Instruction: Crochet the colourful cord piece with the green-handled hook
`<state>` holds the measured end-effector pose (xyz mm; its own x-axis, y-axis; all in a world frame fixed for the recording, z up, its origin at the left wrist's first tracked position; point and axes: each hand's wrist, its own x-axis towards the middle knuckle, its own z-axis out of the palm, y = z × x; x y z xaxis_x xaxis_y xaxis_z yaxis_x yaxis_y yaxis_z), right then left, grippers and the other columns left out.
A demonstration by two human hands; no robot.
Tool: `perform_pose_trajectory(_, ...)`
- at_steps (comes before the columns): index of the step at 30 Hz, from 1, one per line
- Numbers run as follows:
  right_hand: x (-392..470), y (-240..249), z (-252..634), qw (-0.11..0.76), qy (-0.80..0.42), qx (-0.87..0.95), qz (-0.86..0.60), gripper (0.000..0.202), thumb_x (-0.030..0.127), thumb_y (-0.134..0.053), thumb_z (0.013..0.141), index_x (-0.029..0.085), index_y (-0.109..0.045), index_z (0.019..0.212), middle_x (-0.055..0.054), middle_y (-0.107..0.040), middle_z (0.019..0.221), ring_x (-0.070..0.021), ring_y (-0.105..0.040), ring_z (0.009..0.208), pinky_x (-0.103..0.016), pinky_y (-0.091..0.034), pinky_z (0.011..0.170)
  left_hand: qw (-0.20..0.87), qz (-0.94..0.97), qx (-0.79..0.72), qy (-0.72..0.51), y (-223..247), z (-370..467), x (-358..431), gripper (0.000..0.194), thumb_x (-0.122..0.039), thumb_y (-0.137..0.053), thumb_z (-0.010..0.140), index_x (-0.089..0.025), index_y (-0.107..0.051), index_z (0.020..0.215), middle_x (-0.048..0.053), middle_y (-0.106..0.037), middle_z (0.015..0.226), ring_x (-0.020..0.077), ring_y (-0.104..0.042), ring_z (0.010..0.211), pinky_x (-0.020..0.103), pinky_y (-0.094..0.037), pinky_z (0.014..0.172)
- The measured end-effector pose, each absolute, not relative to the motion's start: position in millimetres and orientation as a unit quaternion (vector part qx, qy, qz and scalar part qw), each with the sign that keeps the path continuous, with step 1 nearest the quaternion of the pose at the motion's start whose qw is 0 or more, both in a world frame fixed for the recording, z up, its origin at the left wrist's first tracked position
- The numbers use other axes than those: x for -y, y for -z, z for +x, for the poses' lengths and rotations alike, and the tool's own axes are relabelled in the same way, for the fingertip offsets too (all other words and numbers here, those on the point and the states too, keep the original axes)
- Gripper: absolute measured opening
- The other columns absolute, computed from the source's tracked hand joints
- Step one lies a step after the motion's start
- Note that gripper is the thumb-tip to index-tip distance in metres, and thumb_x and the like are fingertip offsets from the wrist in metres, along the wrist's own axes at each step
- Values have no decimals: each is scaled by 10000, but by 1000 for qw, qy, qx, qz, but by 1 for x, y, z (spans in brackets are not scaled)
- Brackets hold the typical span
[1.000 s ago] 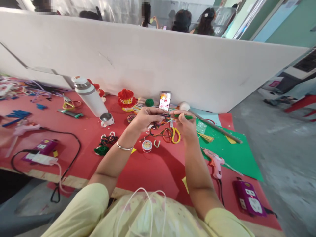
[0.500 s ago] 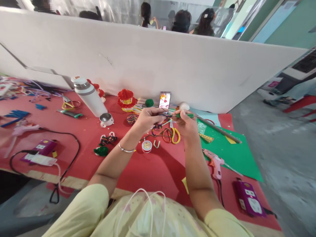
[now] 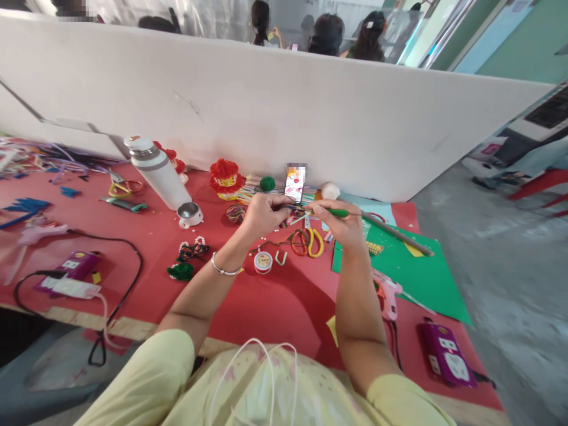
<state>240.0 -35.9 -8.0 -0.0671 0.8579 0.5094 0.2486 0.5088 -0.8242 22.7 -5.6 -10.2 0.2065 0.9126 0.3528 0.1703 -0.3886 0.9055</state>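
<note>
My right hand [image 3: 344, 223] grips a crochet hook with a green handle [image 3: 336, 212], its thin shaft pointing left toward my other hand. In my left hand [image 3: 265, 216], thumb and fingers pinch a small dark piece of yarn work [image 3: 293, 207], mostly hidden by the fingers. The hook's tip meets this piece, though the exact contact is too small to make out. Just beyond the hands a lit phone [image 3: 295, 183] leans upright. Below them lie yellow-and-red-handled scissors [image 3: 315, 243], a white spool [image 3: 263, 262] and a bent pale-green piece [image 3: 281, 258].
A white bottle [image 3: 160, 177], its cup [image 3: 190, 215] and a red yarn piece [image 3: 225, 176] stand to the left. Right are a green sheet [image 3: 417, 284], a grey rod [image 3: 399, 235], a pink glue gun [image 3: 387, 296] and a purple power box [image 3: 448, 354]. A white partition [image 3: 266, 106] rises behind.
My right hand has turned and shifted slightly right and down, so more of the green handle shows. The left hand keeps its pinch, nearly in place.
</note>
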Motion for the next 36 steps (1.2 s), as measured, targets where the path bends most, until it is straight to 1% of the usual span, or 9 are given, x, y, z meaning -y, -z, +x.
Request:
perform_pose_trajectory(5,38,8,229,556,-149,734,-360,155,364,-722,965,290,-849,1012,-35,-864,988,-223,-793,921,-398,-632,879,425,629,-388,-522,12,23,5,186,-161,-761,729,-154,-875,876,72,-830,867,216,-744,796,292,-574,700)
perform_pose_trajectory(11,34,14,219,573,-83,752,-316,162,322,-708,979,318,-821,1095,-38,-865,1044,-229,-798,944,-426,-626,878,538,535,-374,-534,6,23,11,315,-252,-865,685,-121,-866,971,51,-778,769,133,-640,634,245,-507,582)
perform_pose_trajectory(17,24,39,212,547,50,770,-324,280,264,-768,937,381,-792,1190,2,-849,1188,-246,-765,1067,-455,-606,966,589,441,-329,-592,6,33,10,401,-270,-968,556,-126,-844,909,0,-704,666,82,-570,563,211,-446,529)
perform_pose_trajectory(20,20,47,212,557,86,750,-345,306,281,-789,921,424,-791,1191,22,-842,1213,-259,-750,1086,-475,-598,985,650,417,-309,-555,0,32,10,394,-278,-976,563,-138,-845,908,-16,-672,618,46,-479,482,204,-383,470)
perform_pose_trajectory(24,23,30,225,586,-34,769,-253,280,324,-796,916,413,-799,1182,14,-859,1118,-251,-778,1002,-466,-625,904,685,470,-309,-463,-6,16,5,358,-237,-963,593,-137,-858,920,15,-698,623,56,-494,473,221,-361,457)
perform_pose_trajectory(29,39,4,243,543,-142,771,-302,121,366,-775,926,360,-848,1022,-1,-858,964,-234,-783,890,-439,-619,864,590,599,-354,-411,-5,5,-4,188,-209,-873,659,-141,-870,833,42,-711,597,73,-480,441,228,-291,414)
perform_pose_trajectory(31,41,4,246,544,-205,744,-330,112,406,-774,923,335,-857,951,-5,-849,909,-224,-770,846,-417,-623,826,576,628,-348,-390,-5,6,-5,126,-195,-853,658,-155,-865,776,46,-719,599,83,-508,464,225,-326,427)
perform_pose_trajectory(33,36,12,243,556,-299,700,-334,174,469,-772,915,316,-856,903,-6,-836,851,-219,-767,805,-395,-631,771,612,622,-327,-363,-6,6,-5,158,-204,-857,648,-160,-870,799,56,-734,624,104,-560,495,234,-386,451)
perform_pose_trajectory(36,24,29,231,595,-399,635,-290,291,583,-773,877,302,-843,845,-9,-814,770,-233,-778,777,-387,-640,718,691,564,-297,-341,-5,9,-5,239,-224,-887,622,-167,-868,853,49,-719,627,110,-577,495,234,-392,444)
